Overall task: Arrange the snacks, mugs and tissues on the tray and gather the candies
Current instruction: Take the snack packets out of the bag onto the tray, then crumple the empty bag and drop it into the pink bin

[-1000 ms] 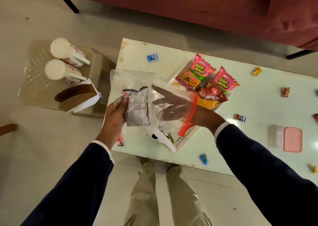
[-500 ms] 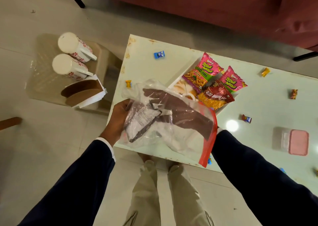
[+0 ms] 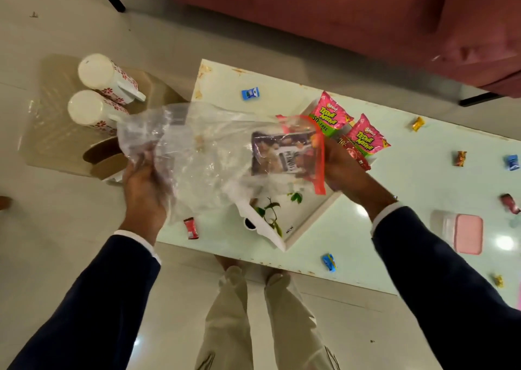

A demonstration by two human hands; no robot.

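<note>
My left hand [image 3: 146,183] grips the closed end of a clear zip bag [image 3: 203,155] with a red seal. My right hand [image 3: 342,169] holds a dark peanut packet [image 3: 279,155] at the bag's red mouth, above the white tray [image 3: 313,220]. Two pink snack packs [image 3: 329,115] and a red one [image 3: 356,155] lie at the tray's far end. Two floral mugs [image 3: 95,73] lie on their sides on a stool at the left, next to a brown tissue box [image 3: 104,158]. Several wrapped candies [image 3: 250,93] are scattered over the table.
A pink-lidded box [image 3: 465,233] stands at the table's right. The pale table [image 3: 394,189] has a chipped near edge. A maroon sofa [image 3: 310,17] runs along the back. My legs stand just before the table's near edge.
The bag has swung so its red mouth points right. My right hand has come out of the bag, drawing the peanut packet to its mouth. My left hand shifted to the bag's closed end.
</note>
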